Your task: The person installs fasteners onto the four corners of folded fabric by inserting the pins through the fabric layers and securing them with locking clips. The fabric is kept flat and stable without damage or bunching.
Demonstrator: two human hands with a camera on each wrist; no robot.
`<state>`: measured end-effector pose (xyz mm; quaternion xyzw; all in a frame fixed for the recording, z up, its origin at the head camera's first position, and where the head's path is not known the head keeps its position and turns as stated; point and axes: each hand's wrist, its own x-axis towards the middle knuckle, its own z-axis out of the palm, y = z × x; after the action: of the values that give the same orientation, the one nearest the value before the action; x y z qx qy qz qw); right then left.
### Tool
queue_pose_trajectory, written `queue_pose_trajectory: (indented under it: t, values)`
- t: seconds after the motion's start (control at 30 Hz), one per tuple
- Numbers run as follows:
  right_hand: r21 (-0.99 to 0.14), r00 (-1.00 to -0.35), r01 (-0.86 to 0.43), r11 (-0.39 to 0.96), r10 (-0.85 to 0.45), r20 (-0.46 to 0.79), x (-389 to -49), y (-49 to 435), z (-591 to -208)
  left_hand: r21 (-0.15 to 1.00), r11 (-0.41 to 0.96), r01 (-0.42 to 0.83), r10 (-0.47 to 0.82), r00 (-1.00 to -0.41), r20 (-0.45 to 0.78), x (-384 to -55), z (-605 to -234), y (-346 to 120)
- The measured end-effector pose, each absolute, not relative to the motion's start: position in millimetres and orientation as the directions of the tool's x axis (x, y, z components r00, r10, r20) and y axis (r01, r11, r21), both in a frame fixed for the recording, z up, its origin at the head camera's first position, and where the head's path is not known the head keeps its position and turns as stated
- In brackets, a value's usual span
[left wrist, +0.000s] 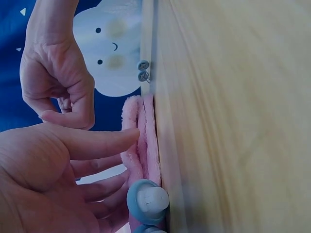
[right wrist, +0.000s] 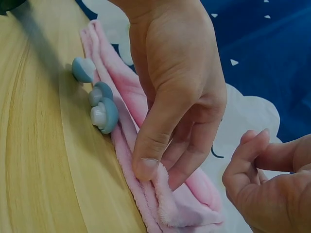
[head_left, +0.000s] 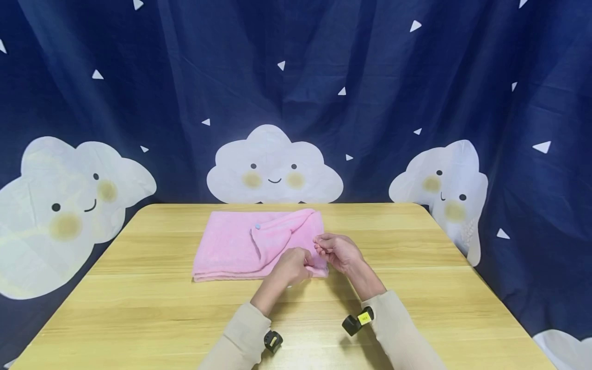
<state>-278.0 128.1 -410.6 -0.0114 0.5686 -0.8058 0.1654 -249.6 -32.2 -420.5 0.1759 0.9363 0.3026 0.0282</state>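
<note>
A pink fleece blanket (head_left: 226,241) lies folded on the wooden table, its top layer turned back on the right. At the front right edge my left hand (head_left: 291,264) pinches a layer of the fleece; in the right wrist view the thumb sits on the near side, fingers behind. My right hand (head_left: 341,252) hovers by the right edge, fingers curled and fingertips together, with nothing visible between them. Mushroom-shaped blue-and-white clips (right wrist: 104,116) stand along the blanket's front edge. One blue clip (head_left: 257,226) sits on the turned-back corner.
Two more small clips (left wrist: 143,70) show beyond the blanket's end in the left wrist view. The wooden table (head_left: 139,313) extends to both sides. A dark blue curtain (head_left: 277,103) with white clouds hangs behind it.
</note>
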Motion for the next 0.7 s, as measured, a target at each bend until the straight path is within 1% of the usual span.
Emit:
queue_pose_trajectory:
  t: [0.23, 0.4, 0.7]
  values:
    - [-0.924, -0.949, 0.258, -0.282, -0.253, -0.188, -279, 127, -411, 0.588, 0.754, 0.294, 0.312, -0.947, 0.073, -252, -423, -33]
    - [-0.938, -0.956, 0.230, -0.259, -0.239, -0.168, -278, 128, -411, 0.601, 0.749, 0.280, 0.271, -0.956, 0.108, -254, -424, -36]
    - [-0.970, -0.958, 0.205, -0.135, -0.231, -0.170, -277, 131, -407, 0.637, 0.728, 0.254, 0.177, -0.967, 0.184, -258, -415, -44]
